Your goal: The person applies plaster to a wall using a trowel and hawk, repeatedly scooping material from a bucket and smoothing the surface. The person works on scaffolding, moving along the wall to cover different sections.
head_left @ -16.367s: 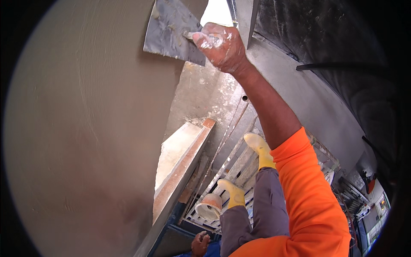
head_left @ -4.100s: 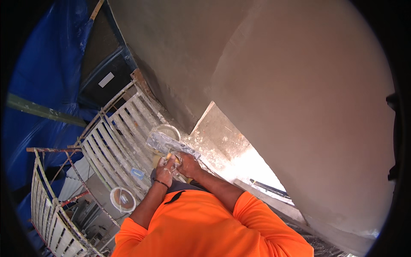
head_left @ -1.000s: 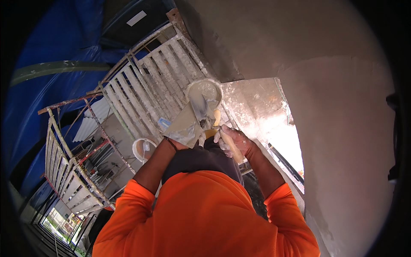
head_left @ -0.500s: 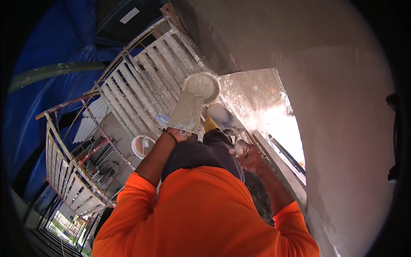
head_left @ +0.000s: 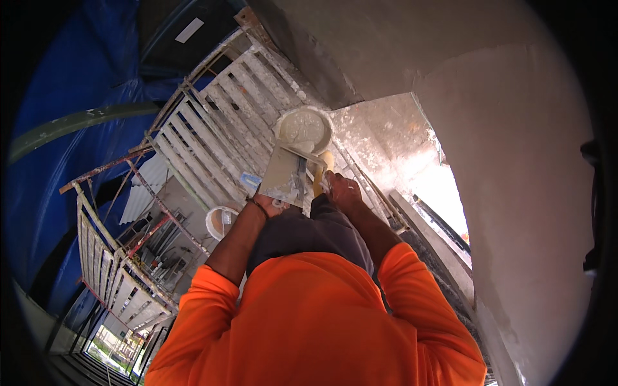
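Observation:
My left hand is closed under the near edge of a plasterer's hawk, a flat board smeared with grey plaster. A finishing trowel is in my right hand, its blade tilted up on edge at the board's right side. The fingers of that hand wrap round the handle and are partly hidden. Just beyond the hawk stands a round bucket with wet grey plaster in it. Whether the trowel touches the board I cannot tell.
Plaster-spattered slatted platforms with metal rails spread to the left. A smaller white bucket stands by my left forearm. Blue sheeting hangs at far left. A smooth plastered wall rises on the right, beside a bright opening.
My right hand has moved forward and left from beside my thigh, bringing the trowel to the hawk's right side. My left hand keeps the hawk in nearly the same place.

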`<state>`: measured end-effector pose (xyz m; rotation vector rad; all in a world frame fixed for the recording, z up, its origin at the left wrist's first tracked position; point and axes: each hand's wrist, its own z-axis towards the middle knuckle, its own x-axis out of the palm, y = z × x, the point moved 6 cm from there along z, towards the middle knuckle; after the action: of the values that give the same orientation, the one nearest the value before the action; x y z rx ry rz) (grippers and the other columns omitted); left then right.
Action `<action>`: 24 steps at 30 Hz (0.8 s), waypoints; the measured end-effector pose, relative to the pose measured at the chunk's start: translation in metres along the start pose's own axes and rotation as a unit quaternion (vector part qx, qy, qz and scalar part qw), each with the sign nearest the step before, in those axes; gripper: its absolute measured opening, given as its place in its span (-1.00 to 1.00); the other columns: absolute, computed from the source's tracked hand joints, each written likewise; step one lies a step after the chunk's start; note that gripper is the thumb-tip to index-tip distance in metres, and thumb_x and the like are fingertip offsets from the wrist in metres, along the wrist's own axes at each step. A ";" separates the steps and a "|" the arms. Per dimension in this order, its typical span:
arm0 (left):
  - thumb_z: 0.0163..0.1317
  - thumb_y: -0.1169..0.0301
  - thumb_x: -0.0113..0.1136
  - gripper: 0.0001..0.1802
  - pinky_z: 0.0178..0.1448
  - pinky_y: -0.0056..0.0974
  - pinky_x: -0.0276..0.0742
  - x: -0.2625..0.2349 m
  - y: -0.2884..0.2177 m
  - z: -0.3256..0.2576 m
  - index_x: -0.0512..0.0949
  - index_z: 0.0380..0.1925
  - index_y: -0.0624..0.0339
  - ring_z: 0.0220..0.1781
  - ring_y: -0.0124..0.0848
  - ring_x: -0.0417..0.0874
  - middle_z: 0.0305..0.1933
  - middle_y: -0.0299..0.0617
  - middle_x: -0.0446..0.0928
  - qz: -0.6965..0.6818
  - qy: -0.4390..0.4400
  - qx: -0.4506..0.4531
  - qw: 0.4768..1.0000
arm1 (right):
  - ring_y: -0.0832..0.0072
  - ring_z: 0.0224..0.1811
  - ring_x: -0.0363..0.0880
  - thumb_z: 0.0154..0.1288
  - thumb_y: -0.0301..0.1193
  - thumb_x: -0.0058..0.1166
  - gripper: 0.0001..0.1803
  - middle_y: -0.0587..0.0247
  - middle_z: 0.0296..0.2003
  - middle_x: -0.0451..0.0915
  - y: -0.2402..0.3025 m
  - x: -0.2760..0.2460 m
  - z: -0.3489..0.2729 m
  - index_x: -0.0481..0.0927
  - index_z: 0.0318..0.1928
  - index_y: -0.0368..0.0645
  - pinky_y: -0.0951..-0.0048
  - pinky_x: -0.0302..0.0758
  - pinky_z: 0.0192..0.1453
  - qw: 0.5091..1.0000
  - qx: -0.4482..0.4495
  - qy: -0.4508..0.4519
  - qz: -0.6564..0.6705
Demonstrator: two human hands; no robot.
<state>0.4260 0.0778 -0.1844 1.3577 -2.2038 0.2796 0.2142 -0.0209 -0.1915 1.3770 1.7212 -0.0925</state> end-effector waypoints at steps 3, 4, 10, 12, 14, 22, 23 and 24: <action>0.47 0.06 0.18 -0.66 -0.42 -0.18 0.50 0.004 -0.003 0.004 0.64 0.02 0.03 -0.18 -0.25 0.76 -0.09 -0.23 0.72 0.024 0.031 -0.012 0.999 | 0.23 0.33 0.51 0.47 -0.09 0.11 -0.35 0.14 0.24 0.53 -0.006 0.004 0.031 0.28 0.47 0.06 0.04 0.33 0.40 0.999 0.038 0.012 -0.002; 0.47 0.06 0.18 -0.66 -0.41 -0.17 0.51 0.005 -0.005 0.006 0.64 0.01 0.03 -0.17 -0.24 0.76 -0.10 -0.23 0.72 0.027 0.048 -0.016 0.998 | 0.22 0.34 0.50 0.47 -0.08 0.11 -0.34 0.14 0.24 0.54 -0.007 0.003 0.034 0.28 0.47 0.05 0.02 0.33 0.42 0.997 0.068 0.042 -0.014; 0.51 0.07 0.11 -0.67 -0.32 -0.07 0.58 -0.011 -0.012 0.024 0.62 0.00 0.03 -0.08 -0.24 0.75 -0.14 -0.26 0.71 0.004 0.059 -0.038 0.998 | 0.22 0.27 0.58 0.35 -0.17 0.21 -0.24 0.08 0.28 0.51 0.024 -0.054 -0.042 0.28 0.49 -0.07 0.05 0.42 0.37 0.998 -0.034 -0.007 0.051; 0.52 0.07 0.09 -0.66 -0.26 -0.02 0.65 -0.021 -0.012 0.029 0.62 0.01 0.04 -0.05 -0.24 0.76 -0.13 -0.26 0.71 -0.008 0.061 -0.052 0.997 | 0.18 0.25 0.60 0.35 -0.18 0.22 -0.26 0.04 0.29 0.50 0.045 -0.065 -0.076 0.29 0.46 -0.08 0.03 0.48 0.31 0.994 -0.105 -0.009 0.035; 0.53 0.07 0.09 -0.65 -0.20 0.00 0.69 -0.026 -0.011 0.032 0.63 0.02 0.05 -0.03 -0.24 0.76 -0.11 -0.25 0.72 0.001 0.057 -0.061 0.997 | 0.16 0.24 0.62 0.35 -0.19 0.23 -0.28 0.01 0.30 0.50 0.062 -0.068 -0.095 0.31 0.44 -0.08 0.01 0.53 0.25 0.990 -0.137 -0.012 0.016; 0.50 0.07 0.16 -0.60 0.04 -0.01 0.78 0.014 0.001 -0.002 0.64 0.10 0.12 0.01 -0.22 0.79 0.06 -0.15 0.73 0.033 0.095 -0.061 0.993 | 0.11 0.26 0.58 0.45 -0.18 0.06 -0.31 0.03 0.27 0.50 0.038 -0.003 -0.008 0.23 0.49 -0.11 -0.03 0.42 0.35 0.999 -0.018 0.047 0.019; 0.49 0.08 0.18 -0.60 0.03 -0.03 0.79 0.020 0.002 -0.007 0.64 0.10 0.12 0.00 -0.22 0.80 0.08 -0.14 0.73 0.028 0.091 -0.056 0.994 | 0.12 0.25 0.58 0.46 -0.18 0.05 -0.32 0.05 0.25 0.50 0.030 0.003 0.011 0.23 0.49 -0.10 -0.03 0.41 0.35 1.000 -0.004 0.031 0.000; 0.49 0.09 0.18 -0.61 0.03 -0.02 0.79 0.024 0.000 -0.011 0.64 0.10 0.11 0.00 -0.22 0.80 0.08 -0.14 0.73 0.035 0.074 -0.047 0.996 | 0.13 0.24 0.59 0.47 -0.17 0.03 -0.32 0.06 0.24 0.51 0.025 0.007 0.027 0.23 0.49 -0.09 -0.03 0.41 0.36 1.000 0.001 0.005 -0.015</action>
<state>0.4205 0.0642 -0.1624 1.1740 -2.1156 0.2889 0.2503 -0.0217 -0.2012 1.3546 1.7501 -0.1040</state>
